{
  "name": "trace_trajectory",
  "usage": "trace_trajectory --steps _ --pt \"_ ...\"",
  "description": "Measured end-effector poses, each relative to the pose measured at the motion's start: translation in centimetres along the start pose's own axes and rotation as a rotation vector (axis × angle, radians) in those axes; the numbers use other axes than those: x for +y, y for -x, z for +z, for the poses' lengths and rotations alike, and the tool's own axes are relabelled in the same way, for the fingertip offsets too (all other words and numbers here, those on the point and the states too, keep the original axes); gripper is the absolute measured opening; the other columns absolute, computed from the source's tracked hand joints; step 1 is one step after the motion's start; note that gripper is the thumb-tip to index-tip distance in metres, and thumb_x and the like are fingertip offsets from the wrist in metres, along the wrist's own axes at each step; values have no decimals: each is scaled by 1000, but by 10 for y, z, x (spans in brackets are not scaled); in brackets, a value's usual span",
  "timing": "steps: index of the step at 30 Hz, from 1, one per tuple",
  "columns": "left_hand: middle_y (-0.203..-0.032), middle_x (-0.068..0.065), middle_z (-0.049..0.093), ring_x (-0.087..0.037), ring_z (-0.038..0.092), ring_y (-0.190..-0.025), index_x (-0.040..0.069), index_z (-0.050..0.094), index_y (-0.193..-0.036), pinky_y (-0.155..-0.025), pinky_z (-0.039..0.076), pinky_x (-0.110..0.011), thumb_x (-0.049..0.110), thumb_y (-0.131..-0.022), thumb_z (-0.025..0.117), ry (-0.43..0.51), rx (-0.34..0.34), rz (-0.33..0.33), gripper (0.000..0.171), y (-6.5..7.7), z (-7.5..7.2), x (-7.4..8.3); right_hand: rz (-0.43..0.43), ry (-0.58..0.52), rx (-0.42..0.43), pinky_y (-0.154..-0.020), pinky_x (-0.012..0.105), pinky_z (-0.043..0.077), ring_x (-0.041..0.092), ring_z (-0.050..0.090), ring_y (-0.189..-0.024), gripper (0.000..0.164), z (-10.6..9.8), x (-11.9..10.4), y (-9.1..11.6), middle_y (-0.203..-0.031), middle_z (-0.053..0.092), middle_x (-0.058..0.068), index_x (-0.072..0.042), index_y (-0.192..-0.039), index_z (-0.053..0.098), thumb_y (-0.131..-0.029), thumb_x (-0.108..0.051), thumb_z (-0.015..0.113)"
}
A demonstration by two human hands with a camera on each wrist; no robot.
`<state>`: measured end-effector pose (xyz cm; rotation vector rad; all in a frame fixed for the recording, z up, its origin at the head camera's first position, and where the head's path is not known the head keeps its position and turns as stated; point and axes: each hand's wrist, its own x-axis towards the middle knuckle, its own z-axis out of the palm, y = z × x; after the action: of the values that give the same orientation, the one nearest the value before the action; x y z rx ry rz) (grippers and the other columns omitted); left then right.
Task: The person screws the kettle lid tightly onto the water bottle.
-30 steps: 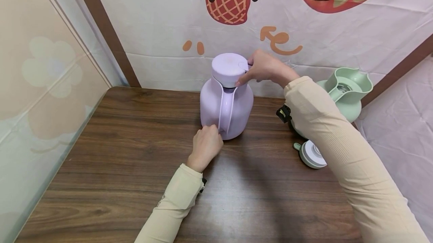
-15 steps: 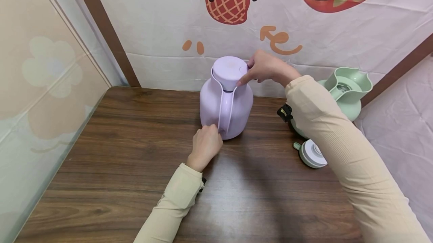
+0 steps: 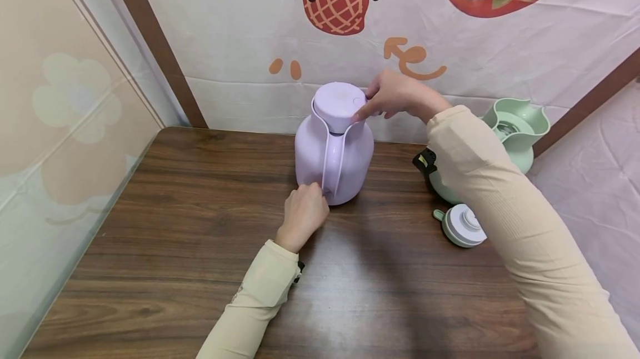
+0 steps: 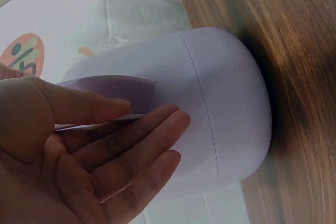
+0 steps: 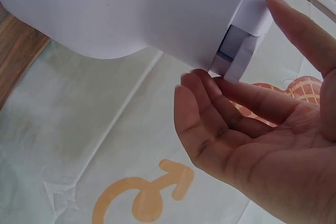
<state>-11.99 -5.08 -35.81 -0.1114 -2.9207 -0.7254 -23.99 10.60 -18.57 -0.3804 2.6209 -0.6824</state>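
A lilac vacuum jug (image 3: 308, 150) stands upright on the table, its handle (image 3: 334, 161) facing the person. Low on that handle is my left hand (image 3: 306, 212), thumb and fingers pinching its edge in the left wrist view. The round lilac lid (image 3: 339, 104) sits in the jug's mouth, inside the raised collar. My right hand (image 3: 397, 95) holds the lid from the right, thumb on its side. In the right wrist view the fingertips (image 5: 197, 77) are at a projecting tab (image 5: 241, 60) on the lid's edge; the other fingers are loosely bent.
A green jug (image 3: 522, 148) with an uncovered mouth stands at the right, partly behind the right sleeve (image 3: 500, 203). Its green and white lid (image 3: 462, 227) lies underside up before it. A printed cloth wall (image 3: 235, 31) rises behind the wooden table (image 3: 200, 220).
The lilac lid has sunk into the jug's collar since a second ago and then stayed level. My right hand has drawn slightly right. My left hand has kept its place.
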Motion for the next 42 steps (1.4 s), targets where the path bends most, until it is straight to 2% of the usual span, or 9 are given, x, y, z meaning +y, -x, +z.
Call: trace_trajectory --steps 11,23,31,36,42 --pt "-67 -20 61 -38 61 -61 -1 59 -62 -50 46 -47 3 -77 53 2 -8 -5 16 -1 0 0 14 12 -12 -71 31 47 20 55 -83 28 -9 4 6 -80 59 4 -2 -103 65 -87 -25 60" --pt "-67 -20 61 -38 61 -61 -1 58 -61 -50 46 -47 2 -76 53 2 4 0 16 0 1 0 -7 -9 -23 -69 32 46 18 61 -76 21 -8 5 7 -77 65 8 3 -95 63 -93 -10 47" --pt "-66 -20 61 -39 61 -61 -1 58 -61 -51 46 -47 2 -76 53 3 4 0 16 1 -1 0 -8 -30 -34 -68 32 46 18 64 -73 15 -5 8 5 -73 66 7 3 -96 62 -90 -5 51" --pt "-67 -21 61 -39 61 -61 -1 58 -61 -51 46 -47 2 -77 53 3 1 -4 17 1 -1 0 -8 -33 -30 -64 29 46 17 63 -71 13 -5 7 5 -73 67 8 2 -93 63 -87 -9 59" --pt "-68 -21 62 -39 61 -63 -1 59 -63 -51 46 -48 2 -77 53 4 -7 -13 16 2 -2 1 4 -41 -11 -63 28 46 16 62 -70 19 -4 7 6 -75 66 6 1 -93 62 -82 -14 67"
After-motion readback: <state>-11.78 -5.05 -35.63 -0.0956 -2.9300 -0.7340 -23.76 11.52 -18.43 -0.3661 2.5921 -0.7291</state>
